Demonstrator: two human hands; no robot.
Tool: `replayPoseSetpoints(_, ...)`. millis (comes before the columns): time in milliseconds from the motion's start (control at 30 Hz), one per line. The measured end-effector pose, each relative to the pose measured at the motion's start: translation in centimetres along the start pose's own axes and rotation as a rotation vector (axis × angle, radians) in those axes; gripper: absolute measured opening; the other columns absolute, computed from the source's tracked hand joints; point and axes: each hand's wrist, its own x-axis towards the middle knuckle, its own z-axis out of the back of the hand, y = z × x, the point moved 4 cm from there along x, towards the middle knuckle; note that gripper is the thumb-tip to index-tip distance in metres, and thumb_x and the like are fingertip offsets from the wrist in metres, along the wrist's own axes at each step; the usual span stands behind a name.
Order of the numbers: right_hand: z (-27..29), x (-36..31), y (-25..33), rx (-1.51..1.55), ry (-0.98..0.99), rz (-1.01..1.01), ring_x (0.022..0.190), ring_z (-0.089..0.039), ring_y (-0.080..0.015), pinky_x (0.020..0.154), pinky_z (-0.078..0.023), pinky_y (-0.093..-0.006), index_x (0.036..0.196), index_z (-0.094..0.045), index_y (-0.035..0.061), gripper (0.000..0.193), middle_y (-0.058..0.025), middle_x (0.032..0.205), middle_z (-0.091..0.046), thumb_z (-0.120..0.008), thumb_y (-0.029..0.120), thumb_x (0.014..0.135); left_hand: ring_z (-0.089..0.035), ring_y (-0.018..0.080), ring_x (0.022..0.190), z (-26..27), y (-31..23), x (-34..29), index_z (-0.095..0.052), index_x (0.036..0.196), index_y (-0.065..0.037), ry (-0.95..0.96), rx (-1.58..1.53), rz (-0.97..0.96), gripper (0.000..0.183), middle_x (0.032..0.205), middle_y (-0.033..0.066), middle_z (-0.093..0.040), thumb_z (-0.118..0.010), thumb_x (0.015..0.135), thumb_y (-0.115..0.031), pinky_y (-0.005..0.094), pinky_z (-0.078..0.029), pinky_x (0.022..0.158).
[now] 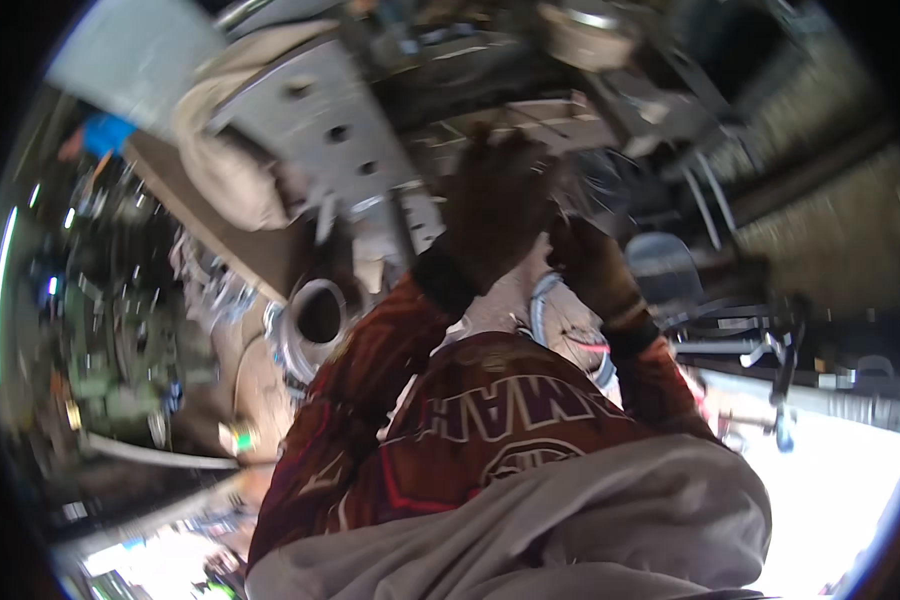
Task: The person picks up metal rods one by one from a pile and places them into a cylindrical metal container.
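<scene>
My left hand (500,200), dark and smeared by motion, reaches up past a grey metal plate with round holes (335,125). Its fingers blur into the dark clutter ahead, so what they touch is hidden. Close beside it on the right is my right hand (598,268), with its fingers curled in toward the left hand. Whatever lies in those curled fingers is too blurred to name. A dark, shiny, crumpled thing (605,185) sits just beyond the right hand.
Left of my left forearm is a metal ring or pipe end (315,315). A brown board edge (205,215) slants beside beige cloth (230,165). A round tan container (590,40) stands at the far side. Thin metal rods (708,205) and a translucent rounded piece (663,268) lie to the right.
</scene>
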Motion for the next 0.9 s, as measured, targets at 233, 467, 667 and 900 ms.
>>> replayPoseSetpoints(233, 4.2, 0.7, -5.2, 0.532, -0.113, -0.660, 0.061, -0.062, -0.0126, 0.050, -0.049, -0.0276, 0.115, -0.064, 0.0012, 0.035, -0.0078, 0.084, -0.064, -0.056, 0.033, 0.103, -0.064, 0.0434, 0.107, -6.7, -6.6, -3.5, -0.040, 0.146, 0.003, 0.629, -0.461, 0.575, 0.068, 0.116, 0.0261, -0.064, -0.067, 0.094, -0.030, 0.0506, -0.051, 0.092)
replayPoseSetpoints(467, 2.7, 0.5, -7.9, 0.775, -0.267, -0.729, 0.056, -0.058, -0.0129, 0.048, -0.046, -0.0281, 0.110, -0.064, 0.0046, 0.031, -0.0059, 0.076, -0.064, -0.055, 0.033, 0.102, -0.071, 0.0404, 0.090, -10.0, -6.0, -3.4, -0.045, 0.137, 0.002, 0.705, -0.320, 0.560, 0.052, 0.097, 0.0218, -0.071, -0.057, 0.097, -0.029, 0.0524, -0.056, 0.080)
replayPoseSetpoints(667, 1.8, 0.8, -9.7, 0.834, -0.161, -0.655, 0.079, -0.070, -0.0255, 0.073, -0.055, -0.0355, 0.114, -0.065, 0.0022, 0.027, -0.0119, 0.090, -0.069, -0.067, 0.012, 0.089, -0.071, 0.0352, 0.086, -9.6, -5.0, -2.8, -0.059, 0.116, -0.006, 0.803, -0.116, 0.534, 0.032, 0.090, 0.0154, -0.072, -0.055, 0.101, -0.035, 0.0513, -0.055, 0.075)
replayPoseSetpoints(900, 2.1, 1.7, -8.0, 0.069, -0.114, -0.118, 0.086, -0.072, -0.0262, 0.075, -0.056, -0.0359, 0.112, -0.064, 0.0036, 0.024, -0.0120, 0.095, -0.071, -0.063, 0.013, 0.089, -0.071, 0.0329, 0.076, -7.9, -3.8, -3.1, -0.066, 0.091, -0.011, 0.652, -0.035, 0.392, 0.034, 0.079, 0.0110, -0.070, -0.052, 0.102, -0.040, 0.0496, -0.054, 0.068)
